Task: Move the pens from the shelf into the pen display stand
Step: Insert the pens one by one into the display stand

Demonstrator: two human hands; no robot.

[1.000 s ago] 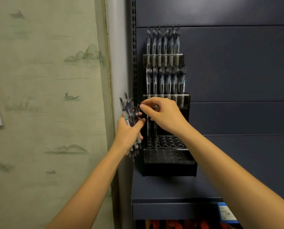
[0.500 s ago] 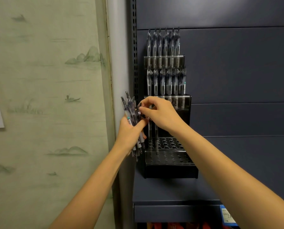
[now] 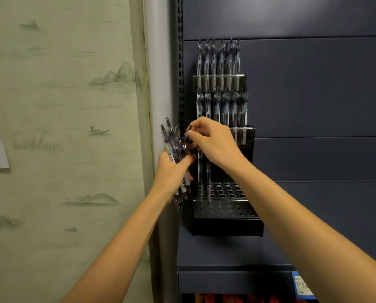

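Pens (image 3: 171,141), a thick fistful, stand fanned upright in the left hand (image 3: 171,173), whose fingers wrap tight round the barrels just off the left edge of the pen display stand (image 3: 226,226). That keeps them close by, so each trip to a hole is short. The right hand (image 3: 215,145) reaches across, and its thumb and forefinger pinch the upper end of a single pen (image 3: 186,137) on the fistful's right side, likely so the lower end stays free to drop into a hole. The stand's top row (image 3: 218,60) and second row (image 3: 223,106) look full. On the lower perforated tier only two standing pens (image 3: 200,169) occupy the back-left corner, with open holes to their right and in front, so there is plenty left to fill. Against a second ago, the right fingertips were only at the edge of the fistful with nothing clearly between them, and now a pen end shows in the pinch. The left hand's grip and the two standing pens are unchanged.
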